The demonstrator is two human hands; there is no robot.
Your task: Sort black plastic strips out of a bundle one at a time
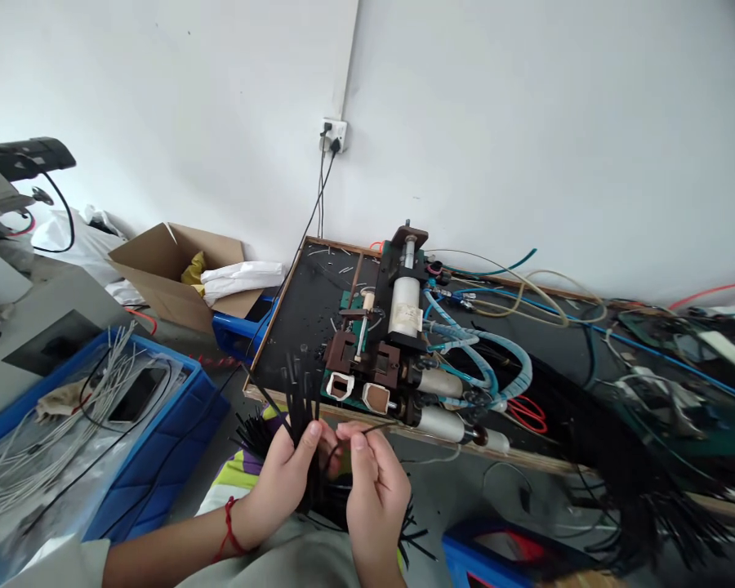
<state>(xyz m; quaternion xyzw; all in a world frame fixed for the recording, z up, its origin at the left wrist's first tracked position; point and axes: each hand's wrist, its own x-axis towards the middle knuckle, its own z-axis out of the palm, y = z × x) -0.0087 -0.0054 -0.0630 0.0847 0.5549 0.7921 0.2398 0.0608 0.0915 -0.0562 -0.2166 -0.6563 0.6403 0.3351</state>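
My left hand [287, 482], with a red string at its wrist, is wrapped round a bundle of black strips [300, 400] whose ends stick up past the fingers. Close beside it on the right, my right hand [373, 482] pinches one thin dark strip [376, 427] between thumb and forefinger. More black strips [254, 433] lie on my lap below and around both hands. Just beyond the hands, at the bench's front edge, stands a machine with a white cylinder [406, 306] and two pale-rimmed openings [376, 398].
A blue crate [153, 457] with grey cables and a phone is at the left. Behind it stands an open cardboard box [159, 278]. Blue hoses [514, 359] and a large black strip bundle [625, 474] are on the right. A blue stool [465, 559] stands low right.
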